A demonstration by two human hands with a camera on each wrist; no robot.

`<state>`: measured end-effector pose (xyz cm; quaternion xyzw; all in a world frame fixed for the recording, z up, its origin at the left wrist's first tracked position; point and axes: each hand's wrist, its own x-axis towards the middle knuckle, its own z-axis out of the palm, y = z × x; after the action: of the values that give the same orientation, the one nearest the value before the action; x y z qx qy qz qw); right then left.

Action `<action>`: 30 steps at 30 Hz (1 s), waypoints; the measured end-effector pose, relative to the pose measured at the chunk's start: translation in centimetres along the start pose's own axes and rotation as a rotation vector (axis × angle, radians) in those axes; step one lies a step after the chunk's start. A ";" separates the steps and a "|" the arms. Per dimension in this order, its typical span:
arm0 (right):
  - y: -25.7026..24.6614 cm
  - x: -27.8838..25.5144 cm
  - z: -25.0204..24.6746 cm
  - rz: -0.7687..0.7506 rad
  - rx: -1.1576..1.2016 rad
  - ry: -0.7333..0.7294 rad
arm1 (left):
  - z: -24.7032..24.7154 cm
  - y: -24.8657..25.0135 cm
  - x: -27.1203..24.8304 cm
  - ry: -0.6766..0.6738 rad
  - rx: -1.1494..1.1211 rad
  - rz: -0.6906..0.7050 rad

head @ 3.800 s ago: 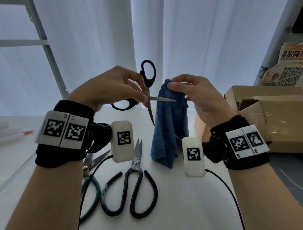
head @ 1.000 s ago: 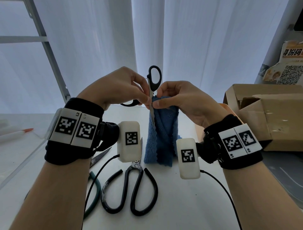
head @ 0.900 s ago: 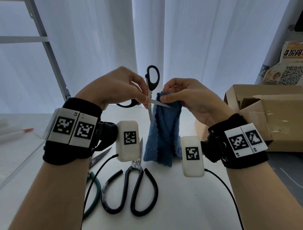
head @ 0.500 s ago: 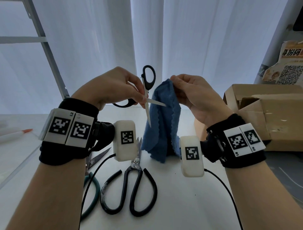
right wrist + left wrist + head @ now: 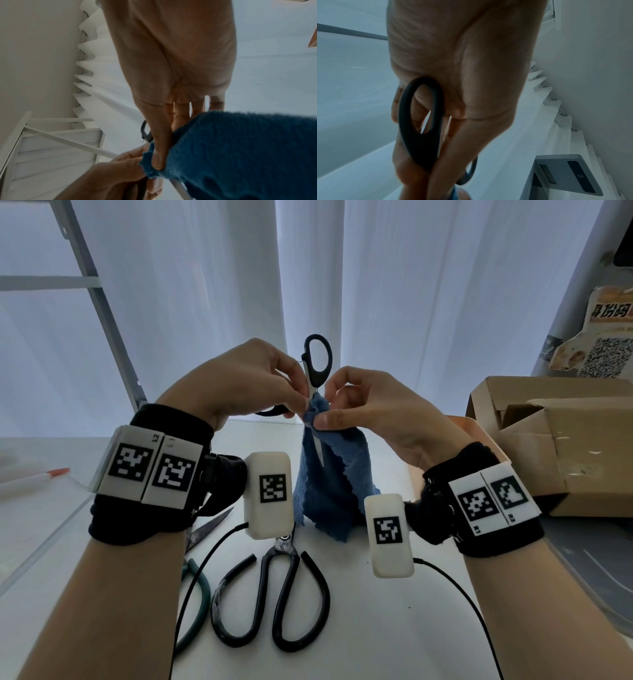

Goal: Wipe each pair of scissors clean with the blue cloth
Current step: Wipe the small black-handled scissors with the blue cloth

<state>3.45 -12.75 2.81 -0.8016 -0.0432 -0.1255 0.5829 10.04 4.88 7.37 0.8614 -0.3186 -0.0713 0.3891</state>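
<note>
My left hand (image 5: 295, 405) holds a small pair of black-handled scissors (image 5: 318, 363) upright by the pivot, one blade pointing down. In the left wrist view its other handle loop (image 5: 421, 121) lies against my palm. My right hand (image 5: 323, 415) pinches the blue cloth (image 5: 330, 487) between thumb and fingers right beside the pivot. The cloth (image 5: 240, 155) hangs down to the table behind the bare blade. Large black scissors (image 5: 274, 597) lie shut on the white table. Green-handled scissors (image 5: 198, 583) lie to their left, partly hidden by my left arm.
An open cardboard box (image 5: 561, 446) stands at the right. A pen with an orange cap (image 5: 37, 478) lies at the far left. Black cables (image 5: 462, 594) trail from the wrist cameras across the table. A metal frame (image 5: 102, 302) and white curtains stand behind.
Half a second ago my right hand held the cloth up, clear of the spread blades. It has now come back in and pinches the cloth at the pivot, hiding the sideways blade.
</note>
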 end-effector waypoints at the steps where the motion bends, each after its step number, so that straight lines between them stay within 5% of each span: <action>1: -0.1 -0.1 -0.1 0.000 -0.002 -0.012 | 0.0 -0.1 0.0 -0.001 0.003 -0.002; 23: 0.0 0.1 -0.1 0.035 -0.065 0.034 | 0.0 -0.1 0.1 -0.008 0.006 0.005; 30: 0.3 0.5 -1.0 0.016 -0.010 0.284 | -0.4 -0.4 0.1 -0.039 -0.006 0.023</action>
<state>3.79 -13.82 2.98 -0.7791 0.0470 -0.2331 0.5801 10.44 5.24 7.33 0.8550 -0.3360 -0.0844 0.3860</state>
